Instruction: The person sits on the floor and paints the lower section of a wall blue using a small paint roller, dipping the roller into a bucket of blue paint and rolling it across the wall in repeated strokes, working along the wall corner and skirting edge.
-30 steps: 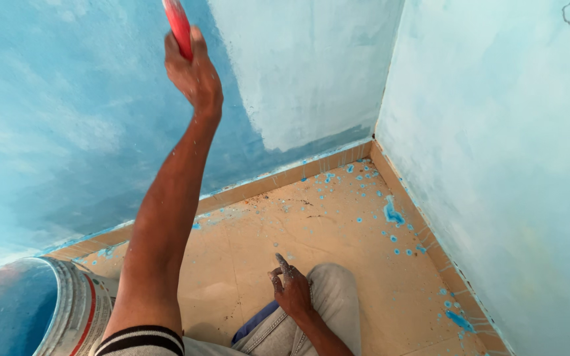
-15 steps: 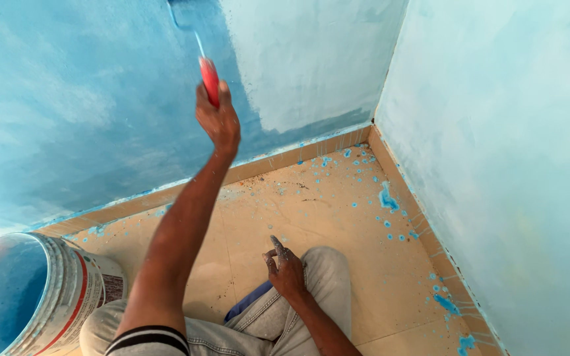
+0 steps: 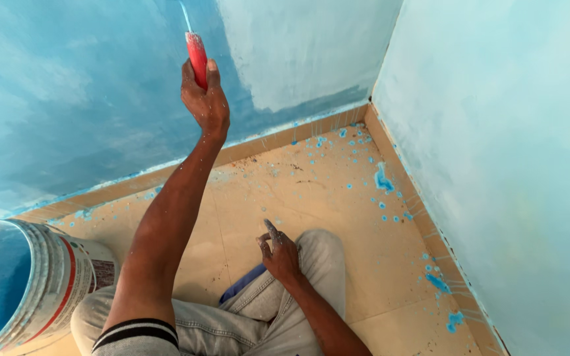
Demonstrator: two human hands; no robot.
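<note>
Corner of a small room, two walls meeting over a tan tiled floor (image 3: 338, 198). Left wall (image 3: 67, 99) mostly covered in deeper, patchy blue; paler unpainted-looking patch (image 3: 298, 53) toward the corner, with a ragged diagonal edge between the two tones. Right wall (image 3: 509, 132) pale blue all over.

Far left, bottom corner: big paint bucket (image 3: 41, 283), tilted toward the camera, blue paint inside, white outside with a red band round it and a small printed label panel on the side facing the knee, print too small to make out. Sitting just beside the left leg.

Next over, left hand (image 3: 206, 99) raised on a stretched-out arm, fingers wrapped tight round a red handle (image 3: 197, 58), thumb laid along its right side. Thin metal shaft poking up from the handle and out the top of the view, so can't tell what kind of head is on it. Handle up close to the left wall, right by the border between the dark and pale blue.

Lower middle: right hand (image 3: 280, 254) resting on a bent knee in grey jeans (image 3: 285, 310), fingers loosely curled, index half stretched out, holding nothing. Bit of blue cloth (image 3: 242, 283) tucked under the leg.

Right side: blue drips and splats (image 3: 382, 179) scattered over the tiles, thickest along the skirting of the right wall.
</note>
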